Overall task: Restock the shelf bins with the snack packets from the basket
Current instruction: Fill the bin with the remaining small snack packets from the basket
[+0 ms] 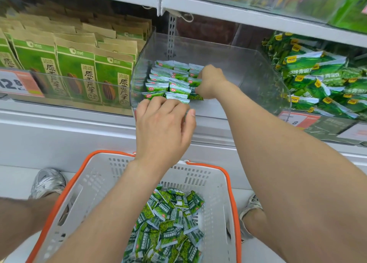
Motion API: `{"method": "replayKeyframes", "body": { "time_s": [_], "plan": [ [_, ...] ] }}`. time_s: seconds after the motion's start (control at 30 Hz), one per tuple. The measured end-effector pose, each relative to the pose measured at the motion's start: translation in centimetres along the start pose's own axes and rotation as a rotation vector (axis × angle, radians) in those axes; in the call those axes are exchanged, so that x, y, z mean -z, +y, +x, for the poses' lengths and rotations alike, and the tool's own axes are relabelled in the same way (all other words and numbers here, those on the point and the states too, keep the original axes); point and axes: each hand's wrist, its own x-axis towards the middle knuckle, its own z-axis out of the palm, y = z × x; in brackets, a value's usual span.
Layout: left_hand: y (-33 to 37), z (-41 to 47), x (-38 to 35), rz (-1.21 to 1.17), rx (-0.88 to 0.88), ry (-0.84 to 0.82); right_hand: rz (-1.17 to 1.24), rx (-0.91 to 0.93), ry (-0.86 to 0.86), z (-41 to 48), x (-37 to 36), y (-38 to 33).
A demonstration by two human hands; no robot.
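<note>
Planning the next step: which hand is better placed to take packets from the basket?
Probably left: the left hand is at the bin front, nearer the basket; the right hand grips a packet inside.

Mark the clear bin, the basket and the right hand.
clear bin (258, 78), head view, bare right side wall.
basket (93, 193), head view, white left wall.
right hand (210, 83), head view, back of hand.
</note>
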Motion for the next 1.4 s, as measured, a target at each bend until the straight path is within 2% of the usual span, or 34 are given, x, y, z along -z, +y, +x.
{"method": "replayKeyframes", "body": {
  "time_s": [0.1,0.2,0.4,0.57,0.67,0.77,0.83,0.87,0.93,1.07,1.17,1.23,1.3,1.4],
  "plan": [
    [0.1,-0.1,0.0,-0.006,0.004,0.012,0.032,-0.028,0.083,-0.5,-0.6,0.3],
    [0.1,0.0,0.0,-0.014,0.001,0.015,0.09,-0.153,0.184,-1.3,-0.3,1.0],
    [-0.3,0.0,0.2,-0.003,-0.019,-0.024,0.166,-0.106,0.098,-3.5,1.3,1.0],
    [-0.3,-0.2,0.2,-0.061,-0.037,0.043,0.276,0.09,0.313,-7.2,1.4,1.8],
    [0.1,-0.6,0.5,-0.187,-0.051,0.133,0.382,0.382,0.53,-12.4,0.3,2.1],
    [0.8,-2.8,0.6,-0.212,-0.043,0.334,0.374,0.619,0.831,-17.2,-2.2,2.8],
    [0.8,-5.0,-0.3,-0.234,-0.055,0.321,0.35,0.679,0.867,-18.9,-5.2,3.5],
    [0.6,-6.2,-1.2,-0.273,-0.083,0.228,0.336,0.679,0.823,-19.2,-7.1,4.1],
    [-0.4,-9.1,-3.8,-0.351,-0.118,-0.073,0.328,0.623,0.649,-19.6,-11.0,5.5],
    [-2.6,-14.6,-7.7,-0.286,-0.027,-0.677,0.137,0.451,0.098,-20.2,-17.5,9.1],
    [-3.8,-18.2,-9.6,-0.188,0.001,-1.048,-0.012,0.309,-0.292,-20.8,-21.4,11.2],
    [-4.1,-20.4,-10.9,-0.123,0.001,-1.208,-0.06,0.226,-0.52,-21.3,-23.7,11.8],
    [-4.0,-22.6,-12.3,-0.121,0.012,-1.285,-0.079,0.167,-0.721,-21.9,-25.8,12.4],
    [-3.1,-24.9,-14.1,-0.096,-0.084,-1.326,-0.11,0.114,-0.825,-22.9,-27.7,13.0]
  ]
}}
